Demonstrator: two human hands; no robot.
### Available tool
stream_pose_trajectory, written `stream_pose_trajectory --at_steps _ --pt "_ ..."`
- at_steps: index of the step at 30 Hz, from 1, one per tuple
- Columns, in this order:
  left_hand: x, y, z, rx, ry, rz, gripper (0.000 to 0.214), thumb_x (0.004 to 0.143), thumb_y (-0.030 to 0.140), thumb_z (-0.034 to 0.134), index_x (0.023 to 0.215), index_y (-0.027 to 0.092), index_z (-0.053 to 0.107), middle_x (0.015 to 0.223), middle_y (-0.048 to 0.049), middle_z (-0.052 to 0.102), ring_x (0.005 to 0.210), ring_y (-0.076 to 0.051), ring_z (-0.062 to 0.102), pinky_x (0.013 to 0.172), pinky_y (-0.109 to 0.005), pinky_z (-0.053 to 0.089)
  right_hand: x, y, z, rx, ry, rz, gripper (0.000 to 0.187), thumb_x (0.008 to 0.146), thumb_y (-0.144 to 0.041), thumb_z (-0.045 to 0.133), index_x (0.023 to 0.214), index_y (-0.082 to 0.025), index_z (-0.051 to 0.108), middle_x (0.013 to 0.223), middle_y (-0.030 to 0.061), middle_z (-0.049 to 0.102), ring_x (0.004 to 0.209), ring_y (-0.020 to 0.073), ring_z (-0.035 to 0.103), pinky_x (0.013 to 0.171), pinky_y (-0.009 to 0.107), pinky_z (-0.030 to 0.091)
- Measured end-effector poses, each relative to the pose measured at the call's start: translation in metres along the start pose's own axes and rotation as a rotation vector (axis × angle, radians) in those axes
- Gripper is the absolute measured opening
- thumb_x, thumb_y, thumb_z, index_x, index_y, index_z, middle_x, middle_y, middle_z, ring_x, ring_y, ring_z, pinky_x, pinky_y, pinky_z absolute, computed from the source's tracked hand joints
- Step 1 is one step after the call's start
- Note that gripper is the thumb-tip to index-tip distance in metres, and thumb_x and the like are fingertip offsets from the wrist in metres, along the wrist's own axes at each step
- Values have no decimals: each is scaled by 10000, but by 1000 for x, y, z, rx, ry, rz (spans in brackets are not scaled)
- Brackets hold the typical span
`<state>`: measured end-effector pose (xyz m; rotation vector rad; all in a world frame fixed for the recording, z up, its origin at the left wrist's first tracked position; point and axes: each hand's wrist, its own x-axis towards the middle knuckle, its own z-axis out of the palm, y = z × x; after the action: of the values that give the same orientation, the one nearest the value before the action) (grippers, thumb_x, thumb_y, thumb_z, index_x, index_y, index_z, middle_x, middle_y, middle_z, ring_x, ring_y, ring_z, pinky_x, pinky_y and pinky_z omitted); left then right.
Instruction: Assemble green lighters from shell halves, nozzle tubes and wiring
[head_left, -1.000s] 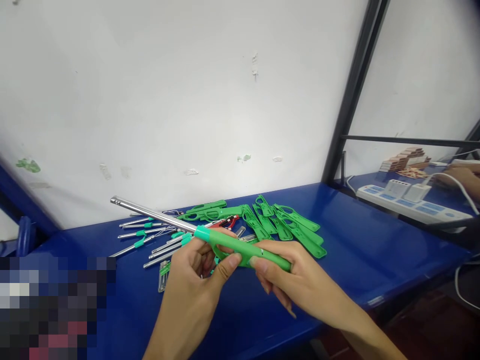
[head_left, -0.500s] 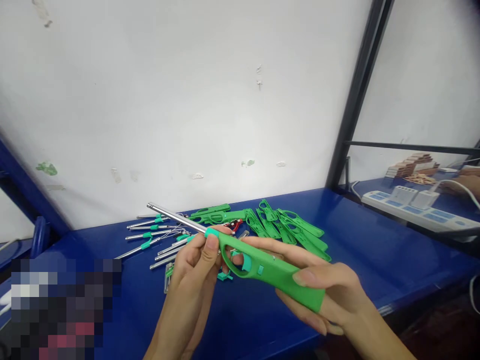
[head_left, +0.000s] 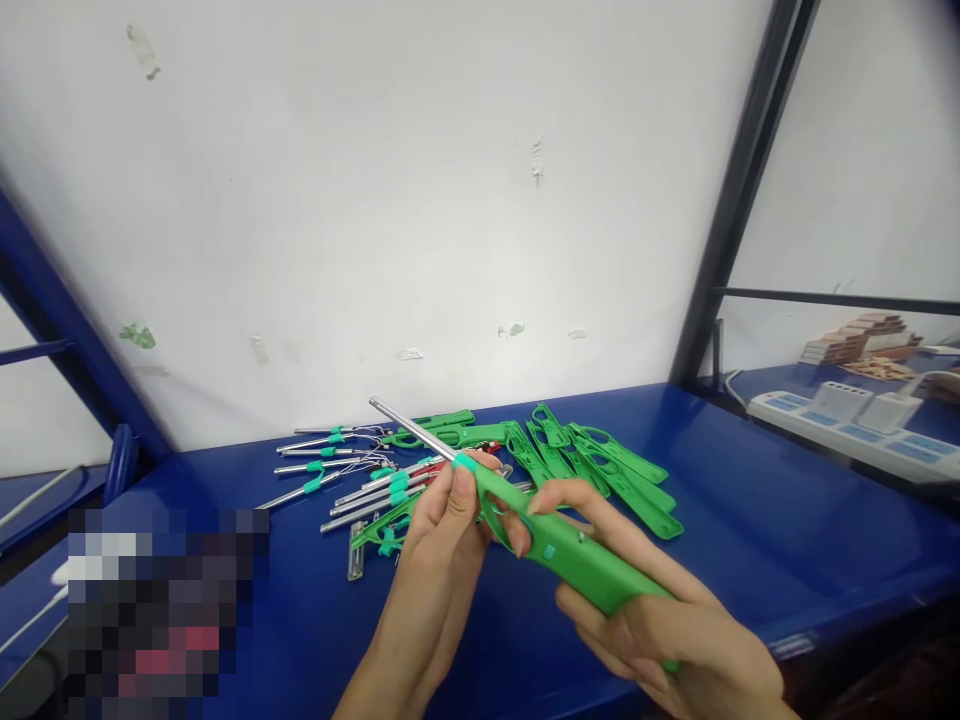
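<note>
A green long-nosed lighter (head_left: 592,560) is held between both hands, its metal tube slanting up to the left. My left hand (head_left: 446,540) is closed round the teal collar where the tube meets the body, thumb on top. My right hand (head_left: 667,620) wraps the wide rear of the handle. A fingertip shows inside the trigger loop, and the teal trigger is largely hidden. Behind the hands lie several metal tubes with teal collars and thin wires (head_left: 382,490), and to their right several green handle shells (head_left: 600,460).
The blue tabletop (head_left: 750,500) runs back to a white wall (head_left: 420,200). A power strip (head_left: 855,430) with chargers and a pile of small wooden blocks (head_left: 862,340) are at right, beyond a dark post (head_left: 739,190). A pixelated patch covers the lower left.
The lighter and both hands have shifted right in view, with the rear of the handle lower. A right-hand finger now shows in the trigger loop. The camera view has shifted left.
</note>
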<state>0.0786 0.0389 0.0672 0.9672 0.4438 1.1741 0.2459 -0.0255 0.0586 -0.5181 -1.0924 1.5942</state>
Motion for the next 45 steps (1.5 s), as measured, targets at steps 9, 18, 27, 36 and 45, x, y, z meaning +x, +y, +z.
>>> stream_pose_trajectory --at_steps 9,18,27,36,45 --pt "2 -1 -2 21 29 -15 387 958 546 762 1138 204 751 864 -11 660 703 -142 583 734 -293 465 3 0 -1 83 3 2 439 668 -88 632 1080 -234 598 1309 70 648 446 -18 306 421 197 187" --pt "5 0 0 -26 62 -31 394 937 531 794 1159 208 754 880 -10 662 760 -143 599 766 -281 489 11 1 -8 17 -27 33 653 675 -96 632 1300 -279 580 1028 30 712 434 22 304 380 173 195" --pt "4 3 0 -35 61 -18 408 926 522 807 1157 189 756 881 -14 653 763 -140 582 753 -271 486 10 -1 -8 -4 11 54 761 657 -72 611 1383 -295 574 1257 74 709 438 18 351 381 188 212" --pt "1 3 4 -14 24 -11 367 991 514 729 1177 200 755 838 -7 636 696 -131 567 699 -271 462 7 3 -6 41 2 -17 557 646 -89 612 1178 -254 611 1304 77 679 415 -26 308 352 169 137" --pt "4 6 -2 -16 39 -11 405 933 509 805 1162 177 772 876 -14 654 745 -127 568 782 -263 493 12 7 -8 87 -26 -5 722 653 -85 628 1342 -297 580 1333 83 689 416 -12 327 348 181 165"
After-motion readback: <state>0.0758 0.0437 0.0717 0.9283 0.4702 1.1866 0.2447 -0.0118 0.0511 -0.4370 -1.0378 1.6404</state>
